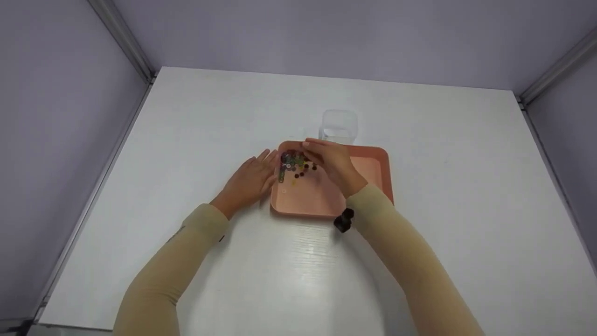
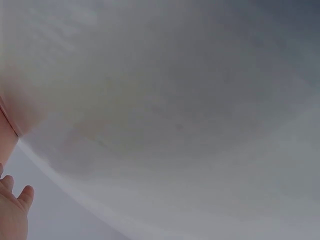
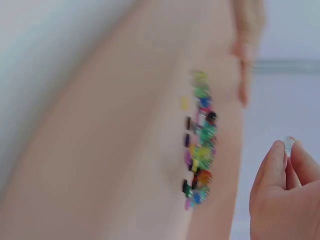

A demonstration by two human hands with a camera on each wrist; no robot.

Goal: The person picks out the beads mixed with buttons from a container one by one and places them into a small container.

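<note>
A pink tray [image 1: 322,205] lies on the white table, with several small coloured beads [image 1: 294,164] heaped in its far-left corner. My left hand [image 1: 249,179] lies flat on the table with straight fingers against the tray's left edge. Over the beads hovers my right hand [image 1: 326,158], fingers curled. In the right wrist view, the right hand [image 3: 286,150] pinches a small clear bead [image 3: 289,143] between thumb and finger, beside the blurred beads [image 3: 200,145] on the tray [image 3: 125,150]. The left wrist view shows only the left hand's fingertips [image 2: 25,195] and blurred table.
A clear plastic container [image 1: 339,125] stands just behind the tray's far edge. A small black object [image 1: 344,220], a wrist-worn device, hangs at my right forearm near the tray's front edge. Grey walls enclose the white table [image 1: 466,186] on three sides.
</note>
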